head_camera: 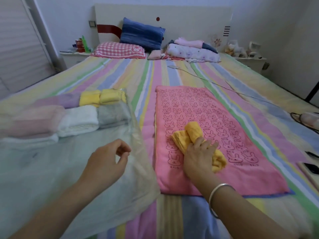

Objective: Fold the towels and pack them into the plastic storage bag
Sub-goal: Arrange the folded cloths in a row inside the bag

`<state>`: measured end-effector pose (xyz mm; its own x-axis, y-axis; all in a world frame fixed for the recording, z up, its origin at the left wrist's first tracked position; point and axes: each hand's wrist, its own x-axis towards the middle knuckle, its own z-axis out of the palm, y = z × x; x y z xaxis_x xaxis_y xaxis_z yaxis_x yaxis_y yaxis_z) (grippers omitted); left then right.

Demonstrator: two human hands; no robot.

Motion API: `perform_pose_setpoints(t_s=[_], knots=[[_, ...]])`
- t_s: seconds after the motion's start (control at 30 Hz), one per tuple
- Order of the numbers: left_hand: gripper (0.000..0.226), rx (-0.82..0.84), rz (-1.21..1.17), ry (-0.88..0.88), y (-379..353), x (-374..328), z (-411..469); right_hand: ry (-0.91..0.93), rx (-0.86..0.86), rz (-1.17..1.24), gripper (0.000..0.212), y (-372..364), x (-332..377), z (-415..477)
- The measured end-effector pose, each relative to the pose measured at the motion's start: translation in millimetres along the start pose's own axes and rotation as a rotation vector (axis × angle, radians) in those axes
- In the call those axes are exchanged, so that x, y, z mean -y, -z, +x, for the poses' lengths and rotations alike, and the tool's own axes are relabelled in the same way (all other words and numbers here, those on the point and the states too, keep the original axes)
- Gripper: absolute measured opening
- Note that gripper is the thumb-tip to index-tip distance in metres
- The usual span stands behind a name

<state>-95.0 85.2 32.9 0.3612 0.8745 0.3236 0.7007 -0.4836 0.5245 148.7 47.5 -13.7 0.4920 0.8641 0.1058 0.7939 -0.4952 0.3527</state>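
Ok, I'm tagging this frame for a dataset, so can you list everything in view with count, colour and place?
storage bag: one, clear plastic, flat on the bed's left side
rolled towels: about eight, pink, lilac, yellow, white and grey, at the bag's far end
bunny towel: one, pink, spread flat right of the bag
yellow towel: one, bunched, on the bunny towel
blue pillow: one, against the headboard
checked pillow: one, pink and white, in front of the blue pillow
bedding pile: one, pale mixed colours, right of the pillows
sheet: one, pastel stripes, covering the bed
cable: one, grey, across the sheet's far right
bracelet: one, silver, right wrist
left hand: fingers loosely curled, above the bag's edge, holding nothing
right hand: grips the yellow towel
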Motion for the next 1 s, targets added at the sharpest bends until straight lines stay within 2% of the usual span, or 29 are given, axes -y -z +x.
perform_pose_setpoints(t_s=[0.1,0.2,0.23,0.37,0.47,0.53,0.57,0.63,0.73,0.8,0.83,0.93,1.0], knots=[[0.016,0.092,0.055,0.022,11.1,21.1,-19.5,-0.009,-0.016,0.074,0.033,0.2,0.7,3.2],[0.012,0.176,0.021,-0.040,16.5,33.0,-41.5,0.004,-0.160,0.250,0.022,3.0,-14.4,-2.0],[0.009,0.196,0.003,-0.056,18.8,37.9,-47.8,-0.001,-0.207,0.372,0.022,8.0,-19.3,-4.8],[0.055,0.296,0.086,-0.196,26.7,57.4,-76.4,0.000,-0.301,1.083,0.018,65.4,-14.4,-30.7],[0.072,0.315,0.279,-0.315,30.8,77.2,-92.9,0.060,-0.185,1.658,0.005,118.6,5.1,-66.3],[0.076,0.324,0.334,-0.305,37.6,90.8,-99.1,0.162,0.021,1.879,0.008,139.4,19.2,-94.5],[0.077,0.305,0.344,-0.311,42.7,95.4,-101.3,0.235,0.126,1.916,0.012,144.5,27.0,-108.1],[0.074,0.248,0.357,-0.316,55.1,95.3,-107.4,0.452,0.221,1.829,0.011,140.1,46.8,-131.2],[0.046,0.130,0.408,-0.344,71.2,103.5,-119.0,0.855,0.127,1.557,0.008,120.6,72.7,-154.6],[0.039,0.117,0.371,-0.154,86.1,111.2,-123.3,1.067,0.074,1.336,0.011,104.3,83.3,-163.1],[0.038,0.139,0.335,-0.063,92.9,115.2,-124.3,1.131,0.053,1.218,0.019,98.9,86.4,-165.9],[0.004,0.115,0.288,0.043,108.3,111.4,-119.5,1.136,-0.028,0.975,0.040,86.2,94.3,-164.8],[0.011,-0.022,0.173,0.067,113.4,102.8,-115.0,1.083,-0.037,0.864,0.043,81.7,100.4,-160.4]])
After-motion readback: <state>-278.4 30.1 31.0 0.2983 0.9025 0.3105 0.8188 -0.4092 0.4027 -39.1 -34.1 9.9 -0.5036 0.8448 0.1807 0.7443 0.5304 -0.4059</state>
